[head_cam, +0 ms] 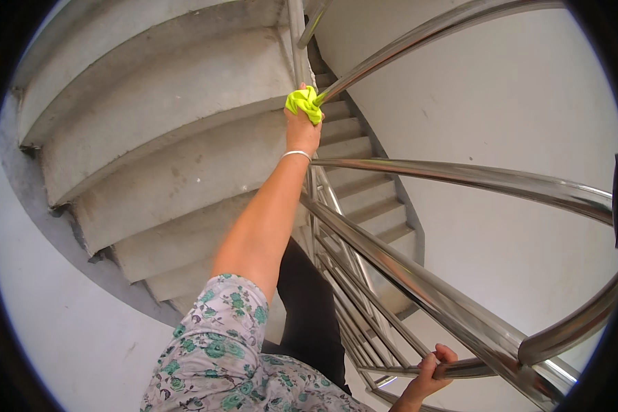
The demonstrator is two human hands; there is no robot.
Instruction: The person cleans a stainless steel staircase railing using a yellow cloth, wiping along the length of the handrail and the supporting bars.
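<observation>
My left hand, with a bangle at the wrist, reaches far forward. It grips a bright yellow-green cloth, bunched against the near end of a shiny metal tube of the stair railing. The cloth hides most of the fingers and the spot where the tube meets the upright post. Down at the lower right, my right hand curls its thumb and fingers around a lower curved metal rail.
Curved concrete steps fan out on the left, their outer ends near a pale wall. A thick metal rail slants across the right, and another tube lies above it. More steps descend beyond the railing beside a white wall.
</observation>
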